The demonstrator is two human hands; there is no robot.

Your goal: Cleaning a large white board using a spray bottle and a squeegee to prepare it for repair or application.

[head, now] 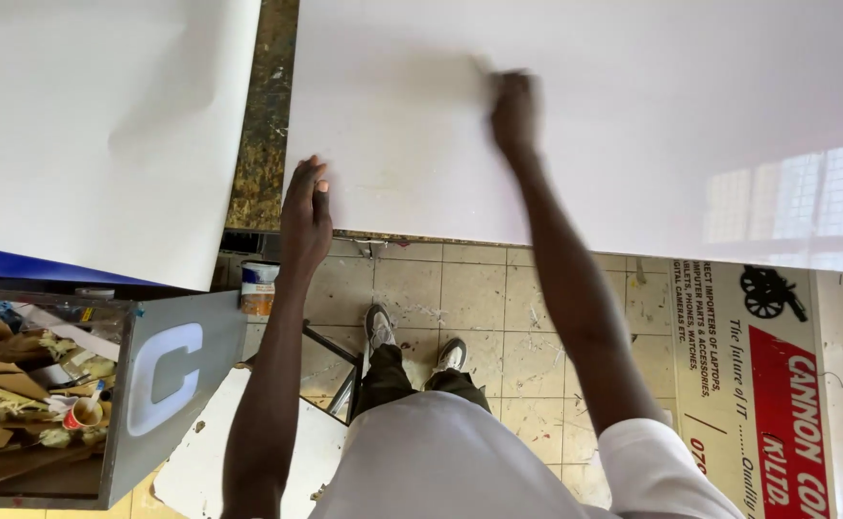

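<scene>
A large glossy white sheet [633, 115] lies flat on a worktable and fills the upper right of the view. My left hand [306, 207] rests flat on its near left corner, fingers together. My right hand [515, 111] is further out on the sheet, blurred, closed around something pale and small that I cannot make out. Both arms reach forward from my white shirt.
A second white sheet [95, 125] lies at left, with a strip of stained tabletop [263, 125] between the two. Below are a tiled floor [498, 317], a small can [258, 288], a grey box with a white letter [167, 384], scrap clutter [27, 384] and a printed signboard [777, 384].
</scene>
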